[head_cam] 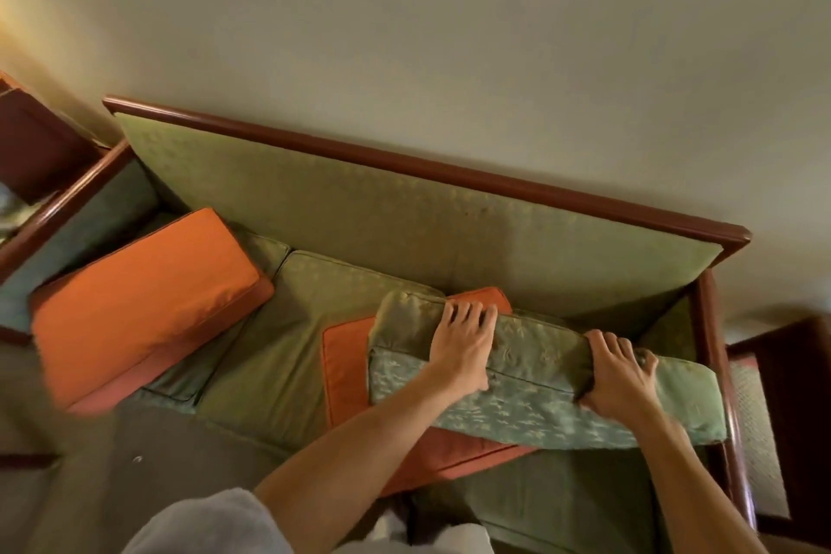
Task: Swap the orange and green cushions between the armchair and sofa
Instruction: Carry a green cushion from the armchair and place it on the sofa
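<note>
We are gripping the green cushion (539,391) with both hands: left hand (458,346) clamping its top edge, right hand (618,378) clamping the same edge nearer the sofa (404,211) arm. Under our hands an orange cushion (346,364) is lying flat on the seat, the green one overlapping it. Well off to the left hand's side, a second orange cushion (144,297) is leaning against the sofa's far end.
</note>
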`<state>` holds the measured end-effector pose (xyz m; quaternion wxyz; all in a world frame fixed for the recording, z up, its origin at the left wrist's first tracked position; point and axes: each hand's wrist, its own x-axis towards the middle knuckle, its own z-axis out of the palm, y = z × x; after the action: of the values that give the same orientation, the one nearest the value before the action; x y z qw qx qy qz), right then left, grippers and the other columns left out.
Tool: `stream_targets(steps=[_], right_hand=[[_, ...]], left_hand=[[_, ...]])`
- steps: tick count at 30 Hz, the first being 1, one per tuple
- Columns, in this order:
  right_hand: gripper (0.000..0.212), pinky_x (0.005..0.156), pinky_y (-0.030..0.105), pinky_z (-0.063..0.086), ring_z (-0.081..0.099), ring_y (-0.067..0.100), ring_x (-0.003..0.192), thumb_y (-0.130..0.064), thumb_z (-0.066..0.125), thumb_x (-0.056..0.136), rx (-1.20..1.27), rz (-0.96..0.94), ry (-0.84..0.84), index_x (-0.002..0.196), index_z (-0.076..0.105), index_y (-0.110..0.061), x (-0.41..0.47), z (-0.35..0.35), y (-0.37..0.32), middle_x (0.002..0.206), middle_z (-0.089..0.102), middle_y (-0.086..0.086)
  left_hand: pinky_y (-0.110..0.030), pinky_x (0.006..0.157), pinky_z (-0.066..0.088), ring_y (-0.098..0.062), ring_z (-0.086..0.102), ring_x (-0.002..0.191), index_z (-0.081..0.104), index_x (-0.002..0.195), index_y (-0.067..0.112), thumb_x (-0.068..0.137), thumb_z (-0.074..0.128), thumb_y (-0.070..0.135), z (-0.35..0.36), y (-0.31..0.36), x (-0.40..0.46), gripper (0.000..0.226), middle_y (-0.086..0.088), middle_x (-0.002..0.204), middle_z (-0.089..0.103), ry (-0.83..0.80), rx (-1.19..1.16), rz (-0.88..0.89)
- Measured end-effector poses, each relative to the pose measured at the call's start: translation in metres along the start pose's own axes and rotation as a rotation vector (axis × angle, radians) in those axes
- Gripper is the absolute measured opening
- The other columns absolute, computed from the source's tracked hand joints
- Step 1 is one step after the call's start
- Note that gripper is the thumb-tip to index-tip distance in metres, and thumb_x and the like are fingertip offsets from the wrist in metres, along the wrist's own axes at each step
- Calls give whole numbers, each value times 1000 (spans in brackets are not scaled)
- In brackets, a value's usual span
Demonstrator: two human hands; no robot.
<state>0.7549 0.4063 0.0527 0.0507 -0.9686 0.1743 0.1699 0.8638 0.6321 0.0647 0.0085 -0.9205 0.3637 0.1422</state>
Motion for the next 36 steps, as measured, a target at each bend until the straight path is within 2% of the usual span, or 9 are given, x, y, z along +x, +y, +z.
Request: stream_targets(steps=[4, 7, 11, 15, 19, 23, 25, 28, 36], right_hand=[[91, 110, 56, 22, 39, 24, 126, -40, 80, 59, 3, -100, 12, 136, 37, -21, 21, -11, -6, 131, 46, -1], [86, 104, 51, 25, 41, 22, 121, -41, 75, 53, -2, -145, 13, 130, 40, -22, 27, -22, -18, 126, 48, -3], [81, 97, 46, 29, 42, 21, 117, -45, 72, 49, -28, -183, 35, 122, 42, -25, 35, -39, -44, 121, 48, -5], [87, 94, 45, 28, 42, 21, 119, -46, 72, 48, -13, -214, 52, 127, 42, -23, 46, -48, -77, 123, 48, -5], [96, 94, 45, 27, 41, 20, 121, -46, 73, 48, 46, -259, 38, 135, 39, -28, 66, -48, -137, 127, 48, -6], [90, 97, 45, 25, 39, 21, 122, -51, 73, 54, 61, -251, 29, 132, 38, -23, 100, -50, -203, 129, 45, -3], [96, 102, 47, 23, 37, 19, 125, -50, 77, 52, 98, -255, -9, 135, 37, -22, 124, -59, -229, 131, 44, -4], [92, 103, 45, 26, 38, 17, 122, -48, 82, 48, 178, -270, -46, 127, 41, -25, 157, -79, -256, 122, 44, -8], [81, 102, 50, 25, 37, 21, 120, -45, 81, 60, 164, -313, 95, 126, 40, -22, 231, -128, -327, 122, 44, -3]], left_hand=[[-45, 113, 26, -31, 40, 129, 33, 138, 9, 56, 94, 44, -8, -8, 2, 108, -9, 138, 45, 15, -76, -70], [-45, 112, 28, -29, 42, 128, 40, 134, 12, 58, 94, 43, -10, -26, 2, 98, -5, 136, 50, 20, -142, -107], [-47, 113, 26, -28, 40, 132, 41, 137, 15, 61, 92, 42, -20, -60, 4, 96, -2, 138, 51, -7, -199, -136], [-47, 115, 24, -25, 38, 134, 41, 139, 18, 63, 92, 41, -29, -95, -3, 94, 1, 140, 50, 2, -219, -161], [-45, 115, 25, -23, 38, 134, 40, 141, 18, 62, 92, 42, -32, -160, -8, 98, 2, 141, 49, 22, -213, -177], [-38, 105, 31, -21, 44, 125, 44, 133, 21, 58, 93, 41, -35, -244, 5, 91, 5, 133, 54, 55, -215, -130], [-36, 100, 32, -19, 46, 120, 45, 128, 23, 57, 93, 44, -39, -281, 16, 89, 7, 128, 55, 43, -233, -99], [-34, 96, 33, -17, 48, 115, 46, 126, 24, 54, 92, 51, -55, -327, 38, 89, 9, 124, 56, 28, -259, -50], [-37, 99, 32, -20, 50, 118, 48, 131, 19, 55, 91, 53, -105, -431, 88, 94, 6, 127, 59, 211, -153, 42]])
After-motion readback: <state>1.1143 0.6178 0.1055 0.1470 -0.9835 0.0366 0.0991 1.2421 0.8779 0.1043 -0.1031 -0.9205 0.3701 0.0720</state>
